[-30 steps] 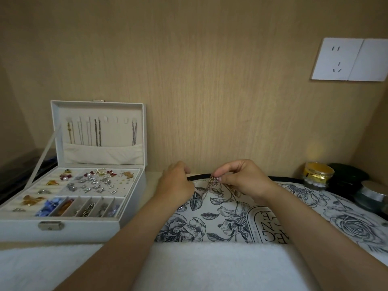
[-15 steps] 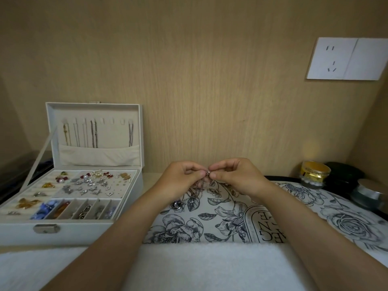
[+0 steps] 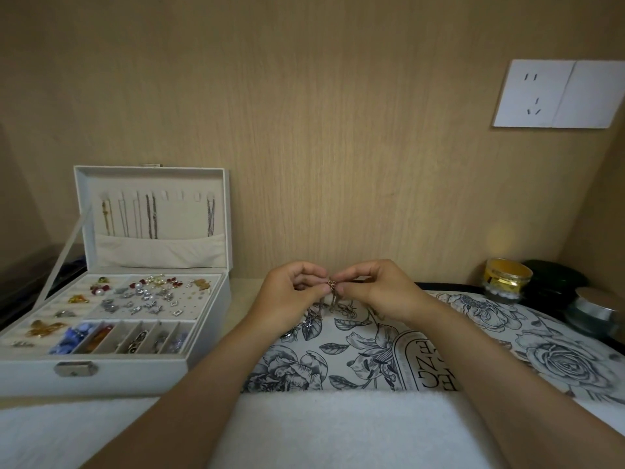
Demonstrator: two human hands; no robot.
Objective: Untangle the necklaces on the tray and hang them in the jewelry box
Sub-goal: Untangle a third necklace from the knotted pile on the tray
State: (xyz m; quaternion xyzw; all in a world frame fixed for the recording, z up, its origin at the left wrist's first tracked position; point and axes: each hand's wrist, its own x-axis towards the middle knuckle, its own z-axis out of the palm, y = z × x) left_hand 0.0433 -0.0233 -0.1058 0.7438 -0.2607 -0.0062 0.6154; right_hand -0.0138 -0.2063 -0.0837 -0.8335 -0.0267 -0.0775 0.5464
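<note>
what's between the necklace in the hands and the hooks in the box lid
Nothing visible: the necklace is pinched by both hands, left hand and right hand; the open jewelry box lid's free hooks sit unobstructed to the left.

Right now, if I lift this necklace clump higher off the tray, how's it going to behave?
Probably floppy: the necklace hangs in limp strands from where the left hand and right hand pinch it. Likely light, since fingertips alone carry it. Strands trailing onto the tray may drag or snag.

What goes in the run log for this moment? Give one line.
step: untangling | left hand + right hand: pinching thin metal necklace | over floral round tray | white open jewelry box: untouched
</note>
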